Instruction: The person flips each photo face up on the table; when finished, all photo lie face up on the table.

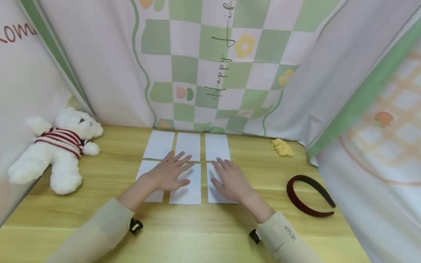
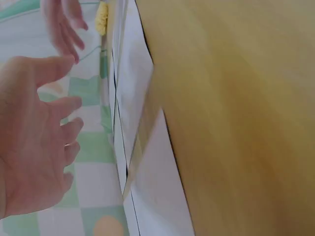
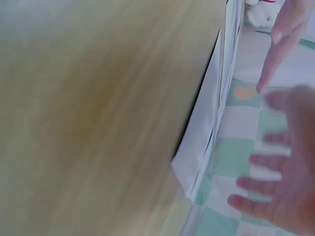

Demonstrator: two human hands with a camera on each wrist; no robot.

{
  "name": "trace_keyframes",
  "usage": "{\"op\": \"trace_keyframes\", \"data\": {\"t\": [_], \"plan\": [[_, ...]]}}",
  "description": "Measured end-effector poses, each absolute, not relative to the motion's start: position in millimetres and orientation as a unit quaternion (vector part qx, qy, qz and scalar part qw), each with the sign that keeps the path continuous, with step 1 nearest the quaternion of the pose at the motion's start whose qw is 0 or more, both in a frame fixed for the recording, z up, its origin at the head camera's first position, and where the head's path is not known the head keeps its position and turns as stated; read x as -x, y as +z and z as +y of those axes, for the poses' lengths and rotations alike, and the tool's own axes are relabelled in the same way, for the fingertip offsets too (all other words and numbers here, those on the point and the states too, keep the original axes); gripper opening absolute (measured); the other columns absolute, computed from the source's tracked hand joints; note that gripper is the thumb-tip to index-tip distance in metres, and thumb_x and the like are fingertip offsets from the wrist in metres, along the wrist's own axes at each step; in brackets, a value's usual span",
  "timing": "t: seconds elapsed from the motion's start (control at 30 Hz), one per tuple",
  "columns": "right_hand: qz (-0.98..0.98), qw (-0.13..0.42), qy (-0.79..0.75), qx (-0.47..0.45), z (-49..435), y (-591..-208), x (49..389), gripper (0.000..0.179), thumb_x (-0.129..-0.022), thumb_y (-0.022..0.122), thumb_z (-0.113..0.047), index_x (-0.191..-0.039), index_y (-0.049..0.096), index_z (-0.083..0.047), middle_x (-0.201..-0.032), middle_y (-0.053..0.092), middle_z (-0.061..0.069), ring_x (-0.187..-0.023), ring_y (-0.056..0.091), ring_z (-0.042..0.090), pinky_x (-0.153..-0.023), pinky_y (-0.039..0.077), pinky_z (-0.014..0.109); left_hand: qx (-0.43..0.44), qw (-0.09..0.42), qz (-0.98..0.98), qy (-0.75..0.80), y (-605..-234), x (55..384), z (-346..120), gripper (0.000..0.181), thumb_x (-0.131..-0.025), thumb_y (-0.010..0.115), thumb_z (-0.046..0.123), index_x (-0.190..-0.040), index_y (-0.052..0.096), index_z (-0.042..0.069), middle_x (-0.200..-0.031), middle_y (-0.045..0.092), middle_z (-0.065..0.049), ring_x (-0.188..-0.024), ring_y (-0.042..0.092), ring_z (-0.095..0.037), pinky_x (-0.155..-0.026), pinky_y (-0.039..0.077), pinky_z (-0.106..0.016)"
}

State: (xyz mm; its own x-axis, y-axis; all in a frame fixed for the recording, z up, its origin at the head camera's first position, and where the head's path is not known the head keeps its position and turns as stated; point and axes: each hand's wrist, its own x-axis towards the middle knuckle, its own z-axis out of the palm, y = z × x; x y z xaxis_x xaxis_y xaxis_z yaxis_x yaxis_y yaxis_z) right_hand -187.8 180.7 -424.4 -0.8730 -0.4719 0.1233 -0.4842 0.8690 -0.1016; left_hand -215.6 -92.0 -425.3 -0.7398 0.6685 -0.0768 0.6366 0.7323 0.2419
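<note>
Several white paper rectangles lie in two rows on the wooden table [image 1: 210,233]. The back row holds a left sheet [image 1: 159,144], a middle sheet [image 1: 188,144] and a right sheet [image 1: 217,146]. Over the front left and front middle sheet [image 1: 185,193] is my left hand [image 1: 167,175], palm down with fingers spread. My right hand [image 1: 232,180] is above the front right sheet [image 1: 218,196], its fingers extended. Both wrist views show a gap between palms and paper: the left palm [image 2: 34,137] and the right palm [image 3: 290,182] hold nothing.
At the left, a white teddy bear [image 1: 62,149] in a striped sweater lies against the curtain. A dark red headband [image 1: 297,195] and a yellow fuzzy item [image 1: 283,147] are on the right. A checked curtain [image 1: 213,73] hangs behind the table.
</note>
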Motion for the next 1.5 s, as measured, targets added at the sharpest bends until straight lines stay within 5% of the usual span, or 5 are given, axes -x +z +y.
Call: {"op": "trace_keyframes", "data": {"t": [0.33,0.53,0.73,1.2,1.5], "plan": [[-0.991,-0.013,0.114,-0.063,202,-426,187,0.080,-0.098,0.067,-0.043,-0.151,0.040,0.010,-0.145,0.058,0.034,-0.132,0.056,0.053,-0.114,0.048,0.060,-0.362,0.118,0.922,0.069,-429,232,-38,0.082,-0.106,0.049,0.052,-0.164,0.022,0.000,-0.175,0.014,-0.018,-0.166,0.010,-0.033,-0.137,0.010,-0.048],[-0.994,-0.043,0.088,-0.041,205,-433,182,0.088,-0.093,0.071,-0.053,-0.149,0.041,0.008,-0.137,0.063,0.033,-0.126,0.059,0.052,-0.104,0.054,0.060,-0.375,0.136,0.916,0.050,-432,231,-12,0.089,-0.102,0.056,0.053,-0.164,0.021,-0.001,-0.175,0.014,-0.018,-0.165,0.012,-0.033,-0.137,0.012,-0.045],[-0.995,-0.060,0.073,-0.041,202,-434,182,0.097,-0.090,0.076,-0.053,-0.153,0.036,0.008,-0.143,0.057,0.034,-0.132,0.055,0.052,-0.110,0.051,0.058,-0.376,0.153,0.914,0.029,-434,228,1,0.088,-0.102,0.057,0.051,-0.163,0.024,-0.002,-0.175,0.017,-0.018,-0.165,0.014,-0.031,-0.137,0.013,-0.041],[-0.981,-0.058,0.171,-0.073,201,-433,184,0.082,-0.094,0.075,-0.028,-0.151,0.036,0.015,-0.140,0.058,0.039,-0.134,0.053,0.056,-0.117,0.043,0.062,-0.362,0.164,0.917,0.027,-435,226,11,0.085,-0.101,0.059,0.050,-0.162,0.029,-0.001,-0.174,0.020,-0.016,-0.165,0.018,-0.028,-0.137,0.015,-0.038],[-0.926,-0.093,0.365,0.021,201,-424,190,0.073,-0.099,0.065,-0.024,-0.155,0.030,0.010,-0.157,0.044,0.035,-0.144,0.047,0.052,-0.120,0.042,0.062,-0.357,0.170,0.917,0.051,-436,224,12,0.085,-0.100,0.062,0.049,-0.161,0.031,-0.001,-0.174,0.020,-0.016,-0.164,0.019,-0.029,-0.136,0.017,-0.041]]}}
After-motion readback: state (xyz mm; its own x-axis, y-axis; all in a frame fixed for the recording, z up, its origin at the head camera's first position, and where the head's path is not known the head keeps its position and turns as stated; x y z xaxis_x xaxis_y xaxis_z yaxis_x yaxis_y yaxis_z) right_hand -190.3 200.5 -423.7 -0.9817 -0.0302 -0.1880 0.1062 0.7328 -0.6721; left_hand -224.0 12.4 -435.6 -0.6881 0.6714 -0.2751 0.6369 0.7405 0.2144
